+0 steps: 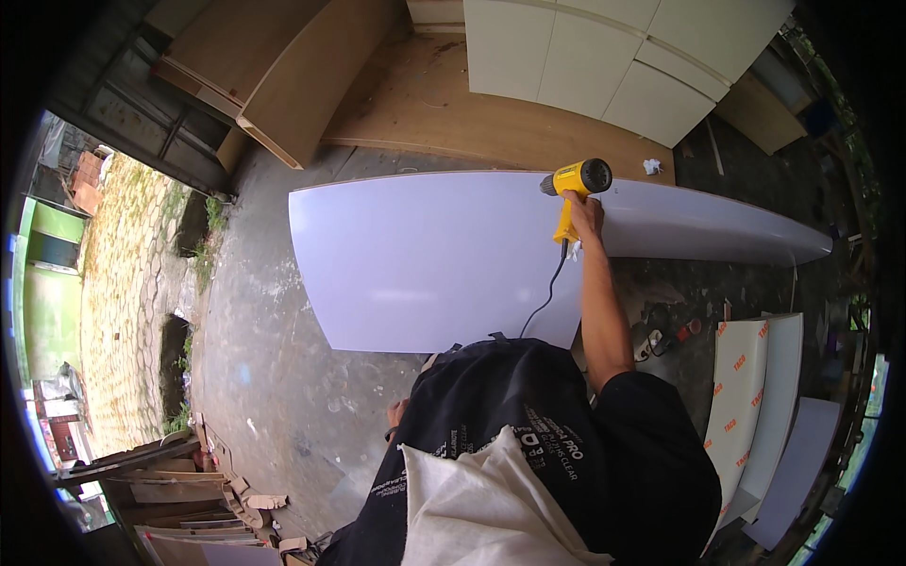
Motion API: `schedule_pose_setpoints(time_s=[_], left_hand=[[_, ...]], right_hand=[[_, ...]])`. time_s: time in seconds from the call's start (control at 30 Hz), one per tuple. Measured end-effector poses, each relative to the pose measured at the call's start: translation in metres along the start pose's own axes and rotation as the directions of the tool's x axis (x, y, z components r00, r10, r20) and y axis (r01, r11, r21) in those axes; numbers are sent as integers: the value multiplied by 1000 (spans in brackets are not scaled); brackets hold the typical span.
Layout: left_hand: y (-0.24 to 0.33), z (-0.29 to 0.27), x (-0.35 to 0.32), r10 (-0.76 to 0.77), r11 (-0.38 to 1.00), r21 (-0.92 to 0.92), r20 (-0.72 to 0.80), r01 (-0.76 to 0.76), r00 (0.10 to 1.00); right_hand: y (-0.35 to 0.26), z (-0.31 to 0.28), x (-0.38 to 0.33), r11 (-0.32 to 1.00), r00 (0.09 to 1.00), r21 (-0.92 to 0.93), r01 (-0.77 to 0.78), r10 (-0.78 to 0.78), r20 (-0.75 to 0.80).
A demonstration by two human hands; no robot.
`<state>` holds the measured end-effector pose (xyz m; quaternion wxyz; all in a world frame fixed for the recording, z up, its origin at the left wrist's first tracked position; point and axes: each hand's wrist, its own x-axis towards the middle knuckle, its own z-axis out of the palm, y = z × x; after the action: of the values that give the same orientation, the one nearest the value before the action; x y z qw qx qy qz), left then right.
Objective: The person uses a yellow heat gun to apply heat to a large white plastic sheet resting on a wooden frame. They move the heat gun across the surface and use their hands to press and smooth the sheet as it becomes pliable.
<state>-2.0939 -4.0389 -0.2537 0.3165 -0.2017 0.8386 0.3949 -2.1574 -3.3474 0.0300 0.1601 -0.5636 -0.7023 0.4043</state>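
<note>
My right hand (585,215) is stretched forward and grips the handle of a yellow and black heat gun (576,179). Its nozzle points left along the far edge of a large white panel (425,255) lying flat in front of me. A black cord (547,297) hangs from the gun down to my body. My left hand (397,413) hangs by my left hip, mostly hidden behind my black shirt; only a few fingers show, and nothing is visible in them.
White cabinet doors (604,57) and brown boards (283,66) stand beyond the panel. Sheets wrapped in white film (755,406) lean at the right. Wood scraps (208,500) lie at lower left on the concrete floor (264,358). A crumpled white scrap (651,167) lies near the gun.
</note>
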Motion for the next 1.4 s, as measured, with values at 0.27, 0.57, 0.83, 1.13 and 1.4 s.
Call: schedule_pose_setpoints(time_s=[0.27, 0.57, 0.83, 1.13, 1.4], left_hand=[[-15, -13, 19, 128, 983, -148, 132, -108, 983], [69, -32, 50, 170, 977, -162, 186, -140, 968], [142, -14, 28, 193, 969, -196, 224, -150, 955], [46, -34, 24, 76, 997, -30, 140, -73, 987], [32, -33, 21, 66, 997, 29, 142, -71, 988]], right_hand=[[16, -24, -13, 983, 945, -37, -178, 160, -285], [-15, 72, -87, 979, 997, 188, 80, -76, -29], [-9, 75, -103, 952, 982, 272, 139, -168, 87], [28, 8, -74, 993, 932, 116, -36, 75, -354], [34, -1, -70, 985, 903, 126, -122, 162, -398]])
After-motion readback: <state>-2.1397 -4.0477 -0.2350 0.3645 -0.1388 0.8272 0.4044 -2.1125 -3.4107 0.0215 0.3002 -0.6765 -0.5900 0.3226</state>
